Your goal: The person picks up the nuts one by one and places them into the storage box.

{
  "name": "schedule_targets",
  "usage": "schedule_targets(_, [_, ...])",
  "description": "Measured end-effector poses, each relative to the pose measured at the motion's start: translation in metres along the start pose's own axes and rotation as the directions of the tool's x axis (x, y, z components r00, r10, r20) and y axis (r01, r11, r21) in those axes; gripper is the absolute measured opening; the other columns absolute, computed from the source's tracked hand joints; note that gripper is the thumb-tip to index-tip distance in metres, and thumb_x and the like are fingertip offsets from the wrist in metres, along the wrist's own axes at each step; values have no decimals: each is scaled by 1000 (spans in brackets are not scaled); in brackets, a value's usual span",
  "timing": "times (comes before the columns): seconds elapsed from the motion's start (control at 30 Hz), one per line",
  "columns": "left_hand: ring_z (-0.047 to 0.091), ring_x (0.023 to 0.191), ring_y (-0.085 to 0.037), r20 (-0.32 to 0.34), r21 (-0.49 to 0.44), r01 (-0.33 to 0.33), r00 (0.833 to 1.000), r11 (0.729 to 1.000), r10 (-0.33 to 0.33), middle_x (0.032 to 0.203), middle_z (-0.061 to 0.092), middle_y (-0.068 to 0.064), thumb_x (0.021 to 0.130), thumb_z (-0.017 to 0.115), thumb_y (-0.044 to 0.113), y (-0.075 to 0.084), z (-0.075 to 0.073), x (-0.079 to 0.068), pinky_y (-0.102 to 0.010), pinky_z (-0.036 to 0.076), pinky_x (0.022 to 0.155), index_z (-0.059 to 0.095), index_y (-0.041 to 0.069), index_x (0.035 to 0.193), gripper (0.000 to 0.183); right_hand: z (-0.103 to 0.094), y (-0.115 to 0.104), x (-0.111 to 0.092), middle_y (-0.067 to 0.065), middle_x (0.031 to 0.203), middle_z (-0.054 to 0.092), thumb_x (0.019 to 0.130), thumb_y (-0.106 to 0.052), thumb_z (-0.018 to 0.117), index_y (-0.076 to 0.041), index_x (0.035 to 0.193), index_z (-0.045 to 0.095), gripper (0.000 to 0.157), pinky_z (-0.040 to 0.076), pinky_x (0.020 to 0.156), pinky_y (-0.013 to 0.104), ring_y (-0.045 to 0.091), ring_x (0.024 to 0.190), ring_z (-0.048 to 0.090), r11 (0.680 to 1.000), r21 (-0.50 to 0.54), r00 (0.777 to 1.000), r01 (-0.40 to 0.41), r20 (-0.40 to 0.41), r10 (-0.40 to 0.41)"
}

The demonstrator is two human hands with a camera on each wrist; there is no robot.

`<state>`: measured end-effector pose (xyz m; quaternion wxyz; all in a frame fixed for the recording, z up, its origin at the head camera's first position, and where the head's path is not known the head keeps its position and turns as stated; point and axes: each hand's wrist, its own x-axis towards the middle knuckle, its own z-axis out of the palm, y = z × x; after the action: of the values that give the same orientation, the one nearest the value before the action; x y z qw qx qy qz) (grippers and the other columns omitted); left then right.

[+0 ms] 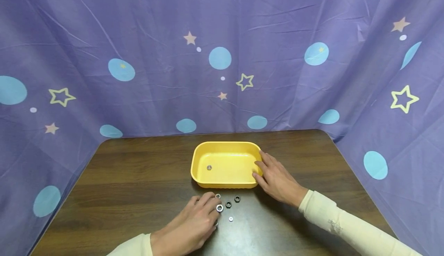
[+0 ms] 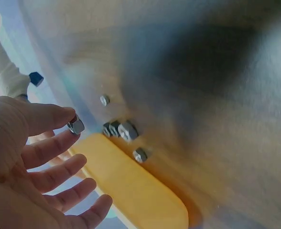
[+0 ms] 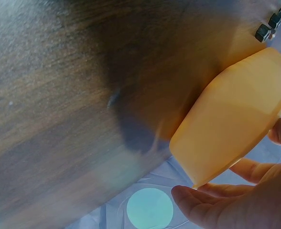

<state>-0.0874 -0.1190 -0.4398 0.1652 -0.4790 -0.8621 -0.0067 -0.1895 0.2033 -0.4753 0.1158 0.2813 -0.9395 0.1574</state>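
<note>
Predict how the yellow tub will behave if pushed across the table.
The yellow tub looks like thin plastic, so it is probably light and should slide easily. Being wide and low, it seems unlikely to tip. The lone metal nut inside has nothing bracing it, so it may skid about.

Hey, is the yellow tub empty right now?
No, the head view shows one small metal nut lying inside the yellow tub.
</note>
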Motion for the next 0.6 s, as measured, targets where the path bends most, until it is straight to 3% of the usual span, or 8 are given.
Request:
schedule_targets(0.3, [61, 120, -23, -32, -16, 55, 998, 998, -55, 126, 70, -4, 86, 93, 22, -22, -11, 9, -41, 56, 86, 78, 15, 100, 22, -1, 0, 0, 35, 164, 45, 111, -33, 65, 6, 138, 69, 48, 45, 118, 66, 53, 146, 52, 1000, 11, 1000, -6, 11, 6])
schedule_targets(0.6, [62, 128, -31, -23, 13, 57, 998, 998, -56, 128, 71, -7, 86, 94, 20, -41, -24, 30, -46, 59, 87, 76, 15, 91, 19, -1, 0, 0, 36, 162, 47, 111, -31, 66, 6, 136, 69, 45, 46, 117, 66, 54, 145, 53, 1000, 0, 1000, -1, -3, 1])
